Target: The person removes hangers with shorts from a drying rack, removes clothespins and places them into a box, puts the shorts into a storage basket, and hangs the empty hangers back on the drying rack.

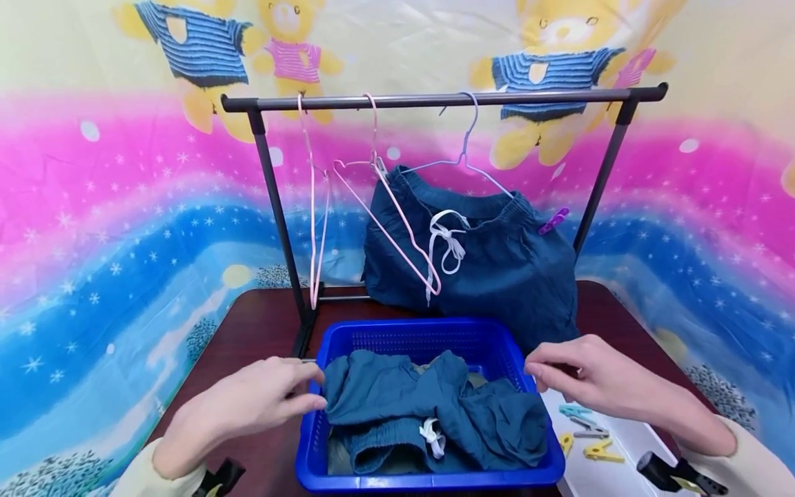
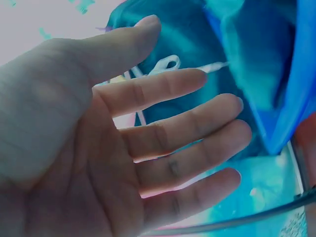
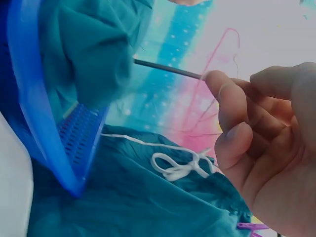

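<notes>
A blue plastic basket stands at the front of the table, with crumpled dark teal shorts with a white drawstring lying in it. My left hand hovers by its left rim; the left wrist view shows the palm with spread, nearly straight fingers and nothing held. Beside the right rim is my right hand, fingers loosely bent and holding nothing, as the right wrist view shows. Behind the basket, another pair of teal shorts hangs from a blue hanger, with a purple clothespin at its right waist.
A dark rack with a top bar spans the back of the table. Two pink hangers hang on its left half, one overlapping the hung shorts. Right of the basket, a white tray holds several clothespins.
</notes>
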Demonstrator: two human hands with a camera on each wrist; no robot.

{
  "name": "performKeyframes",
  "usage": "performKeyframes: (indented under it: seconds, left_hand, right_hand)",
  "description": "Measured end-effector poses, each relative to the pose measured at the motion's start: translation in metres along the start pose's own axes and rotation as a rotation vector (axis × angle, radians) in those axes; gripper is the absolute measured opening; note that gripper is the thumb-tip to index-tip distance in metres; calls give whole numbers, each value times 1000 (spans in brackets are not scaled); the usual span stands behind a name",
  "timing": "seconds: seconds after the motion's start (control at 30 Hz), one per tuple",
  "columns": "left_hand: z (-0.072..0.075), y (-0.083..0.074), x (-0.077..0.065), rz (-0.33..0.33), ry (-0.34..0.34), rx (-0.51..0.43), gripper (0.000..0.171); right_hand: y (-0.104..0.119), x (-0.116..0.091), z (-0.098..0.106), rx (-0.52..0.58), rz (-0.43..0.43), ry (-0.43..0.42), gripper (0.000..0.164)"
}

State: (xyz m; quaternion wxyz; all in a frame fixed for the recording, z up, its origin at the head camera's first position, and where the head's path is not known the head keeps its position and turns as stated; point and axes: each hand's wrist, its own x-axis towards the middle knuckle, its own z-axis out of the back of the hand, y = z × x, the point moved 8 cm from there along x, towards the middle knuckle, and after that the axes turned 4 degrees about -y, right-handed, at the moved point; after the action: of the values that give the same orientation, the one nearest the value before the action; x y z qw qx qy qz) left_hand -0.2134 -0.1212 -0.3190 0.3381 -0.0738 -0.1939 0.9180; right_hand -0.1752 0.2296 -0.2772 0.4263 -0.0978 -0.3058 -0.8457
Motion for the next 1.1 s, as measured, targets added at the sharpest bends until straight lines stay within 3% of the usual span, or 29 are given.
performKeyframes:
  seconds: [0.17, 0.37, 0.63, 0.87, 1.1]
  left_hand:
    - [27, 6, 0, 24, -128, 30, 28]
    - [48, 18, 4, 106, -321, 66, 13]
    - [71, 48, 20, 202, -425, 66, 18]
    - [85, 77, 32, 253, -540, -85, 28]
    - [103, 106, 41, 313, -753, -183, 33]
  right_hand:
    - [0, 6, 18, -69, -19, -92, 35]
    - [-1, 13, 31, -142, -52, -161, 34]
    - [2, 27, 46, -219, -9, -211, 35]
    - [0, 36, 54, -273, 7, -232, 34]
    - [-6, 45, 67, -349, 6, -280, 32]
